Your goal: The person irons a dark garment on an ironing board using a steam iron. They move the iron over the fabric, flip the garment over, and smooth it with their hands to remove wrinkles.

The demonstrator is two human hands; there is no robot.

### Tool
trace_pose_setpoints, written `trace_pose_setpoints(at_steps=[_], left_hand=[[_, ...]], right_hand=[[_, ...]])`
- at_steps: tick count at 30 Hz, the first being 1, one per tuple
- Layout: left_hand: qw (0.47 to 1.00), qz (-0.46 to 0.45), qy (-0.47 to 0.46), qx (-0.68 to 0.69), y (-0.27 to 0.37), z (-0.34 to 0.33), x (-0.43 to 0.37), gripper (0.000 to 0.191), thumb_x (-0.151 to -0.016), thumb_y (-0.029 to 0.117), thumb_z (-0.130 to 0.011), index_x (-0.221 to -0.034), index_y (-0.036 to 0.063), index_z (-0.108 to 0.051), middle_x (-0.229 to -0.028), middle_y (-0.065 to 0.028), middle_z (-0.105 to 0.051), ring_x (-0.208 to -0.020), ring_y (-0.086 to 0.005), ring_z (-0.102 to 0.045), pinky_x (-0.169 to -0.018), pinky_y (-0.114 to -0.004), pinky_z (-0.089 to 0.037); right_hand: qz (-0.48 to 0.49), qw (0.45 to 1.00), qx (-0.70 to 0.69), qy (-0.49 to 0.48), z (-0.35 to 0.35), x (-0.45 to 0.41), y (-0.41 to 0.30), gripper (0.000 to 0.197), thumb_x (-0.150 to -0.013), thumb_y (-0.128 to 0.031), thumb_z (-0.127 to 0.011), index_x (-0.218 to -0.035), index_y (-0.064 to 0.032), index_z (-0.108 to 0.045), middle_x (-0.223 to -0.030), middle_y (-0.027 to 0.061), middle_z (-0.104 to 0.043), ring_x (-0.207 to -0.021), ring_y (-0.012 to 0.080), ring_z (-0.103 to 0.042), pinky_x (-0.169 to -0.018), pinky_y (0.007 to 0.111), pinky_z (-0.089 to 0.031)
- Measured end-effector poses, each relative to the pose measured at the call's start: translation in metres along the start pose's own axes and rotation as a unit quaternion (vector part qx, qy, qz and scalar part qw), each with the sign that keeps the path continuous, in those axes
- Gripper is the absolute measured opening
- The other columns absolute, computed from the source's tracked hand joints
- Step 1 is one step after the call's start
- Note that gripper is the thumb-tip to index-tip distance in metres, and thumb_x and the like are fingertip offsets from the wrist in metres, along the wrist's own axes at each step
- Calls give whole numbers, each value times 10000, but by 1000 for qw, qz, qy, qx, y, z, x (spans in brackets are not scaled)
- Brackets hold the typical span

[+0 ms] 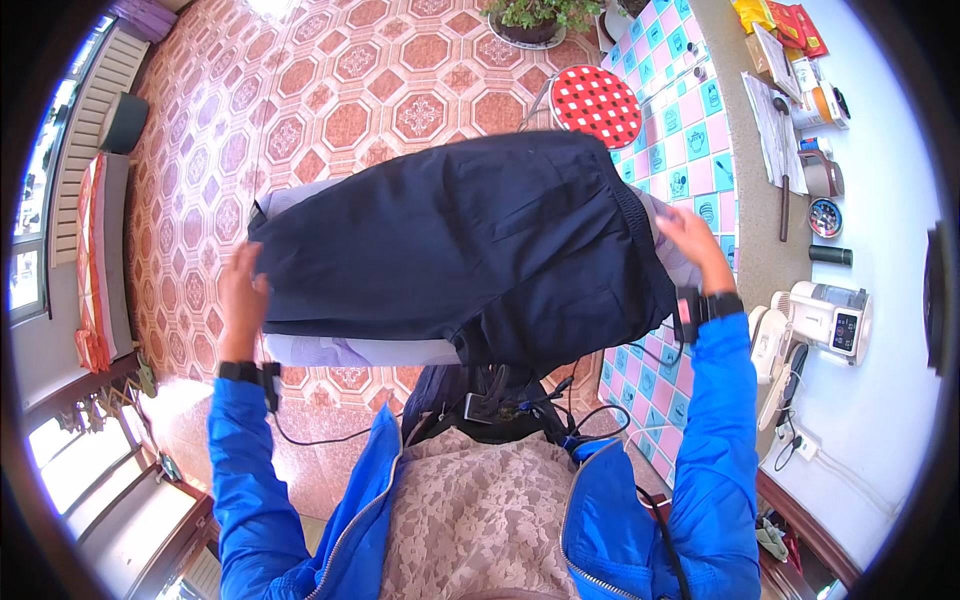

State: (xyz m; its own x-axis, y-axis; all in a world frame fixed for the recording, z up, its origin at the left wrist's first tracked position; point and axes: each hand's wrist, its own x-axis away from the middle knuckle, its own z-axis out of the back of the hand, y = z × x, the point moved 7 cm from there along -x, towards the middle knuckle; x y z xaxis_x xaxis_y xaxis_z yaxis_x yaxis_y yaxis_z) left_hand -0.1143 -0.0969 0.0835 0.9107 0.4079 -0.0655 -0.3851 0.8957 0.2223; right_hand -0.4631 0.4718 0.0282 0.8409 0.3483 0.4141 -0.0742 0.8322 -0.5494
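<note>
A pair of dark navy trousers (450,240) with an elastic waistband lies spread across a pale purple patterned ironing board (360,352). The waistband is toward the right and a leg end toward the left. My left hand (244,296) is at the left leg end, fingers pointing away from me; whether it grips the fabric cannot be made out. My right hand (690,240) is just right of the waistband, over the board's right end, with thumb and fingers apart and nothing seen between them. Black straps with small devices and cables sit on both wrists.
A round stool with a red checked seat (596,105) stands beyond the board at the right. A potted plant (529,22) is farther back. Along the right, a counter (720,82) holds packets, a dark flask (830,255) and a white appliance (829,322). Cables hang near my waist.
</note>
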Motion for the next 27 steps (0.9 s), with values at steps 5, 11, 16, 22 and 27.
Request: trace_pose_setpoints(at_steps=[5, 11, 16, 22, 27], left_hand=[[966, -180, -110, 148, 170, -31, 54, 361, -674, -7, -562, -1026, 64, -608, -1084, -111, -581, -1052, -293, -535, -909, -400, -421], [939, -297, -143, 102, 276, -74, 96, 509, -685, 24, -550, -1182, 134, -563, -1325, -79, -433, -1185, -252, -440, -1010, -403, -329], [942, -271, -126, 156, 273, -95, 90, 342, -680, 69, -568, -1011, 124, -637, -1227, -39, -517, -1153, -230, -461, -993, -388, -342], [952, -253, -97, 140, 269, -83, 116, 216, -676, 75, -560, -875, 96, -644, -1116, -15, -569, -1057, -229, -501, -900, -391, -388], [967, -80, -64, 235, 256, -84, 122, 267, -692, 20, -602, -958, 45, -604, -1030, -89, -580, -960, -251, -538, -794, -360, -442]], right_hand=[[-94, 988, -119, -25, -41, 84, 72, 488, -792, -388, -681, -1057, 13, -598, -914, 69, -628, -838, 142, -568, -759, 292, -462], [-73, 996, 44, 23, -45, 109, 64, 469, -759, -305, -715, -1049, 43, -597, -896, 85, -634, -802, 143, -580, -740, 288, -466], [-84, 958, -272, -31, -20, 128, 50, 434, -740, -167, -720, -1080, 61, -576, -950, 71, -640, -808, 133, -595, -754, 273, -473], [-79, 975, -208, 28, -16, 131, 99, 415, -693, -233, -759, -966, 47, -622, -837, 66, -651, -725, 126, -597, -682, 274, -482], [-58, 995, -75, 32, -28, 133, 125, 502, -704, -234, -727, -1106, 9, -551, -1035, 150, -606, -970, 266, -572, -862, 345, -433]])
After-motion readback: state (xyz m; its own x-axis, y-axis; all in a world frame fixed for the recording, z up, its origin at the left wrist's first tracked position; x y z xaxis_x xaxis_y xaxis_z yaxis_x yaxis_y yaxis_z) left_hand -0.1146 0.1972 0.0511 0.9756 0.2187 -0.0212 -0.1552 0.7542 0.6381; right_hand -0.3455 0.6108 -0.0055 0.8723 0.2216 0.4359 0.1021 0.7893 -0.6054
